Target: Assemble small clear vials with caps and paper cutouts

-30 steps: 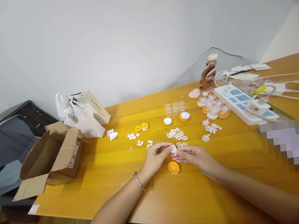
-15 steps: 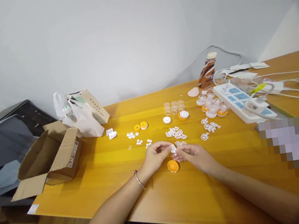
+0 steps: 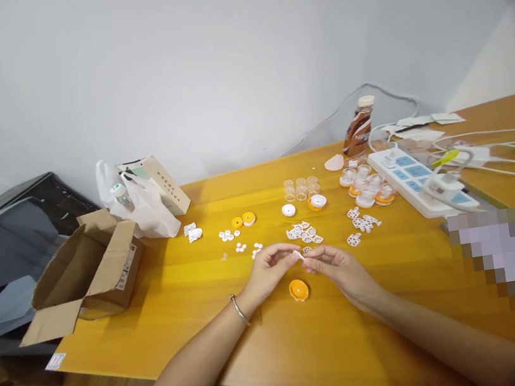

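Observation:
My left hand (image 3: 268,269) and my right hand (image 3: 339,268) meet over the yellow table (image 3: 196,304), fingertips pinching one small white plastic piece (image 3: 299,255) between them. An orange round cap (image 3: 298,290) lies on the table just below the fingers. Just beyond the hands is a heap of white lattice pieces (image 3: 305,233). A metal bangle (image 3: 238,310) circles my left wrist.
An open cardboard box (image 3: 91,271) hangs over the table's left edge, with a white plastic bag (image 3: 144,205) behind it. Small white discs (image 3: 238,241), orange caps (image 3: 243,220), clear cups (image 3: 301,187) and a power strip (image 3: 421,179) with cables lie further back. A brown bottle (image 3: 360,126) stands near the wall.
The white piece between my fingers now shows less, turned or folded smaller. Both hands stay almost in place above the orange cap.

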Tool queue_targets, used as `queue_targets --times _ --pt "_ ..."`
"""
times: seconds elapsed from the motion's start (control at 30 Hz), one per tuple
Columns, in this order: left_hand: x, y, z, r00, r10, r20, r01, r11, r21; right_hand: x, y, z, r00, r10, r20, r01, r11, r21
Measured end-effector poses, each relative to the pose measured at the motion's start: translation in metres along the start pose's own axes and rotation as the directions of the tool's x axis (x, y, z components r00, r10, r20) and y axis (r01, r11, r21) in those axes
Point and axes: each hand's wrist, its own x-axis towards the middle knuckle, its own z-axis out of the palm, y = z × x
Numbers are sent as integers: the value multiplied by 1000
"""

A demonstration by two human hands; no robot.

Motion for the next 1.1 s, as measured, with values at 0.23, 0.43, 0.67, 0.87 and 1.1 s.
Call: queue_targets --times 0.23,0.43,0.67,0.87,1.1 --pt "-1 2 3 993 119 -12 -117 987 113 -1 -1 3 1000 6 20 -7 997 72" --pt "2 2 0 994 107 7 -107 987 117 5 -4 -5 998 18 -52 -10 989 149" --pt "11 -10 -7 982 175 68 -184 827 531 18 -6 -24 953 13 -302 77 956 284" --pt "25 -18 8 965 174 198 -260 746 613 14 -2 -18 973 61 -225 4 961 278" --pt "31 -29 11 968 187 167 -251 733 633 10 -2 -12 985 108 -138 -63 953 295"
